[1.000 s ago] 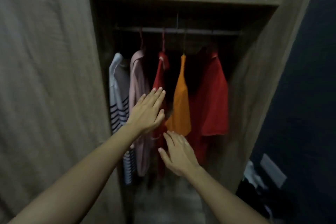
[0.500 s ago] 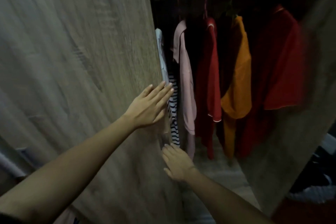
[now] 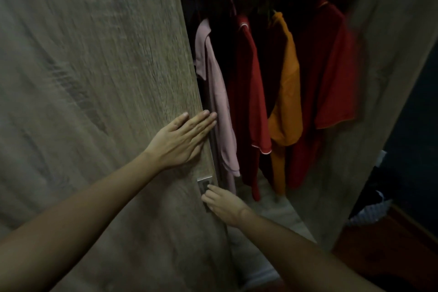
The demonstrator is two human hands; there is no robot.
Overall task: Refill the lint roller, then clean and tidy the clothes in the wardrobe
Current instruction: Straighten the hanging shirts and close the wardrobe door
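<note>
Pressing flat against the wooden wardrobe door (image 3: 99,102), left hand (image 3: 180,140) spread, fingers released. Right hand (image 3: 222,204) lower, seemingly hooked on the metal handle (image 3: 205,182). Pink shirt (image 3: 218,102), red shirt (image 3: 248,106), orange shirt (image 3: 286,92) hanging inside, beside the door edge.

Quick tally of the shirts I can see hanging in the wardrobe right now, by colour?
Pink: 1, the pink shirt, nearest the door
Red: 2, the red shirt with pale trim and the red shirt on the far right
Orange: 1, the orange shirt
Total: 4 in view; the door may hide more behind its edge.
</note>
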